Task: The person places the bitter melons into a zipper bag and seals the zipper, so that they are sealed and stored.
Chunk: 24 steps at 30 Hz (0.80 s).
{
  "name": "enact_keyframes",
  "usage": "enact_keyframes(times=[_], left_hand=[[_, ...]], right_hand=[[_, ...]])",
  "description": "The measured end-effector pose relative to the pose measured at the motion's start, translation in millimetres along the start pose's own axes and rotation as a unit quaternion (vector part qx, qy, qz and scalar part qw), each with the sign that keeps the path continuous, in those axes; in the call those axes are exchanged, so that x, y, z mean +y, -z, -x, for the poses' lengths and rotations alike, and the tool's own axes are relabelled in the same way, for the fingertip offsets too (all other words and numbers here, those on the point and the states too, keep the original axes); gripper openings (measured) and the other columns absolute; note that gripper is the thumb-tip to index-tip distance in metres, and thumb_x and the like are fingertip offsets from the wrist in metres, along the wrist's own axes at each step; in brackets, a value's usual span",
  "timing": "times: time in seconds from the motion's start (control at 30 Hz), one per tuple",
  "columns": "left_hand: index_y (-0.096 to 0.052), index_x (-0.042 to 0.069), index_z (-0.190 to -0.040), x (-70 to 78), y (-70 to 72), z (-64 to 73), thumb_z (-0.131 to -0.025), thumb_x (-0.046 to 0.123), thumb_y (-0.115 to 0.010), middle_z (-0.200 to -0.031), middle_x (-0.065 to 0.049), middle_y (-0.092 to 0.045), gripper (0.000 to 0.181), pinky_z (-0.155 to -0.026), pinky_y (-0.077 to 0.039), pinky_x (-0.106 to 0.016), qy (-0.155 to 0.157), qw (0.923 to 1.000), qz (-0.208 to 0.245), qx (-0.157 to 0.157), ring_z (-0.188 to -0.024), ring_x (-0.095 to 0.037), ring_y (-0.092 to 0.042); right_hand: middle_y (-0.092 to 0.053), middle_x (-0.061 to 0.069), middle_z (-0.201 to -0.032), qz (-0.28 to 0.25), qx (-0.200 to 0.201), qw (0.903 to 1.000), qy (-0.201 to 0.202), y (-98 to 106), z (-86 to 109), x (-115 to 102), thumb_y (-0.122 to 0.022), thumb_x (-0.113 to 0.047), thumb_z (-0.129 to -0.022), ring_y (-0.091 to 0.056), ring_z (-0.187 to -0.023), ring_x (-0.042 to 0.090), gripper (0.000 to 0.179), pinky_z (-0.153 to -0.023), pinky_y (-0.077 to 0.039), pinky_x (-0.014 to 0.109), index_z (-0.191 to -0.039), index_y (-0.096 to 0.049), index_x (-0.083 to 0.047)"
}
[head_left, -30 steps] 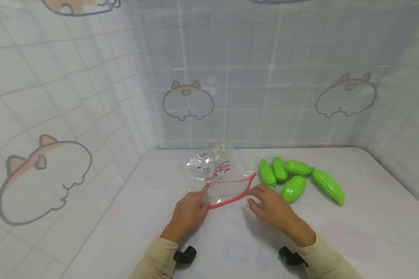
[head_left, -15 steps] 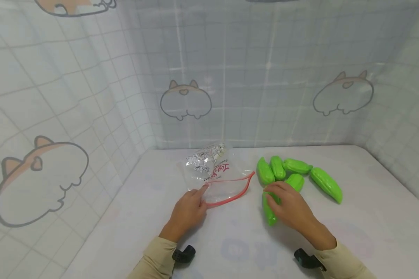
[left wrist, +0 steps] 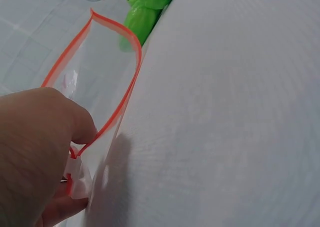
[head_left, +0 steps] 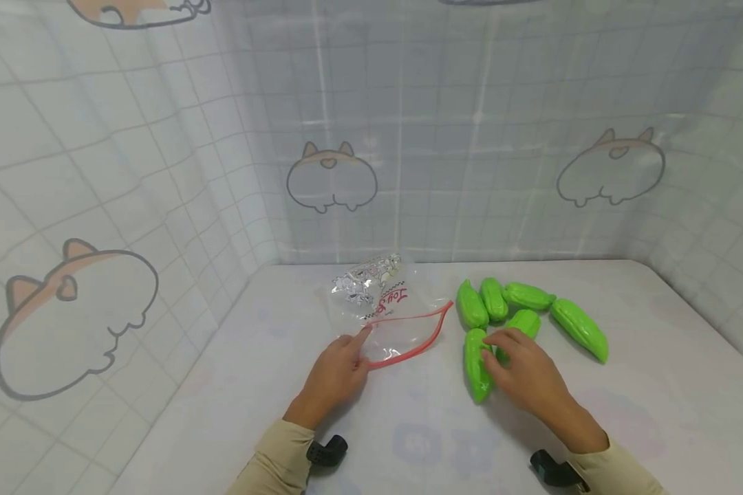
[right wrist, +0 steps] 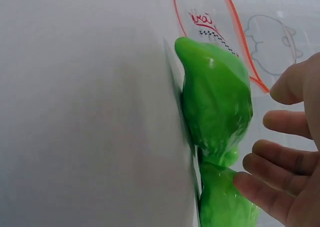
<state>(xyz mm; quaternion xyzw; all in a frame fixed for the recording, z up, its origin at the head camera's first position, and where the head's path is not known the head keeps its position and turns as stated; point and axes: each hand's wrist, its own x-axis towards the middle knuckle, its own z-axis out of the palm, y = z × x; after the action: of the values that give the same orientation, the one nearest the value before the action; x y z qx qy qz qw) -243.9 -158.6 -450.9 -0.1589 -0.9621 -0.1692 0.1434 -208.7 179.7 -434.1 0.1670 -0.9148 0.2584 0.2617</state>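
A clear zip bag (head_left: 371, 285) with a red-orange edge and red lettering lies on the table, its mouth gaping toward me. My left hand (head_left: 331, 375) pinches the left corner of that mouth; in the left wrist view thumb and fingers close on the red strip (left wrist: 115, 114) at the corner. Right of the bag lies a glossy green tapered piece (head_left: 477, 371), its pointed end toward me. My right hand (head_left: 526, 371) hovers at its right side, fingers spread and loosely bent. The right wrist view shows a gap between these fingers (right wrist: 285, 157) and the green piece (right wrist: 215, 97).
Several similar green pieces (head_left: 492, 299) cluster behind the right hand, with one (head_left: 580, 330) farther right. White curtains (head_left: 408, 172) with a grid and cartoon animals enclose the back and sides of the white table (head_left: 421, 426).
My right hand has left the bag's right corner and moved right to the green pieces. One piece now lies nearer me, beside the bag. The left hand stays on the bag.
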Motion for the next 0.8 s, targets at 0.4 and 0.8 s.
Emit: enact_keyframes(times=[0.4,0.8], left_hand=[[-0.051,0.019,-0.149,2.1,1.9,1.1,-0.092,0.027,-0.069,-0.082,0.003,-0.049,0.061,-0.064,-0.048,-0.027,0.002,1.0,-0.007,-0.002,-0.07,-0.012,-0.046],[-0.048,0.021,-0.151,3.8,4.5,3.4,-0.093,0.031,-0.067,-0.08,0.006,-0.049,0.062,-0.065,-0.048,-0.029,0.015,0.9996,-0.015,-0.016,-0.072,-0.012,-0.047]], right_hand=[[-0.069,0.002,-0.103,-0.014,-0.059,0.9965,-0.058,3.5,3.0,3.6,-0.069,-0.022,-0.093,-0.065,-0.087,0.019,0.022,-0.074,-0.053,0.041,-0.11,-0.075,-0.009],[-0.068,0.004,-0.103,-0.022,-0.136,0.9835,-0.118,6.8,1.5,-0.3,-0.066,-0.039,-0.096,-0.062,-0.092,0.02,0.046,-0.082,-0.052,0.047,-0.127,-0.066,-0.006]])
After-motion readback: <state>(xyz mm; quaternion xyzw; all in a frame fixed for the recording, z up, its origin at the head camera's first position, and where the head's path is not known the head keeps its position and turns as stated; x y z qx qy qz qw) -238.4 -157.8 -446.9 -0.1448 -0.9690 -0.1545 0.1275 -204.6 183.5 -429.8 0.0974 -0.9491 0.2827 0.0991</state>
